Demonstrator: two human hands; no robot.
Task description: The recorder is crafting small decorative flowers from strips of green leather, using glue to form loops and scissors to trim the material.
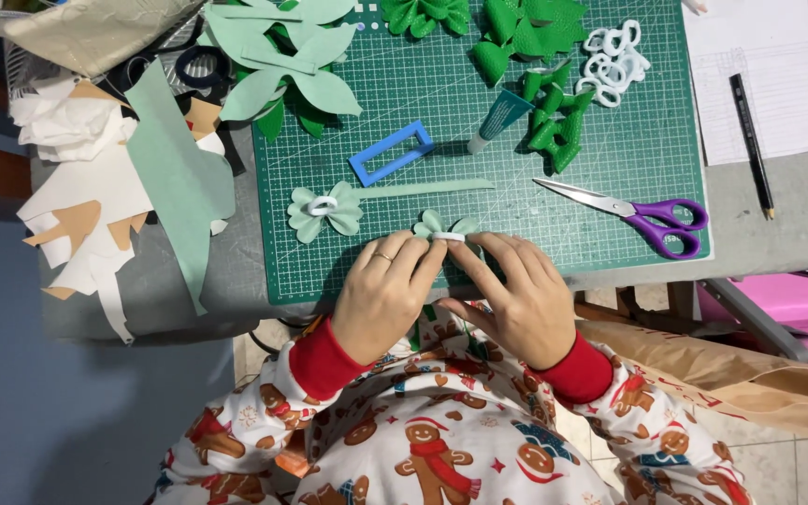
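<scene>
**Second pale bow being banded at near mat edge**

Left hand (382, 297) and right hand (519, 299): fingers of both pinch a pale mint leatherette bow (441, 224) with white centre ring, at the near edge of the green gridded cutting mat (610, 178) on the desk. One finished pale mint bow (325, 211) lies just left. Ring looks not fully seated. Also: one blue rectangular template (391, 152), one purple-handled scissors (642, 215), pile of white plastic rings (613, 58), uncounted.

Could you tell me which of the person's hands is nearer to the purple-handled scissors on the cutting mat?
The right hand. It sits just left of and below the scissors, fingers on the pale green bow. The left hand lies farther off, on the far side of the bow.
</scene>
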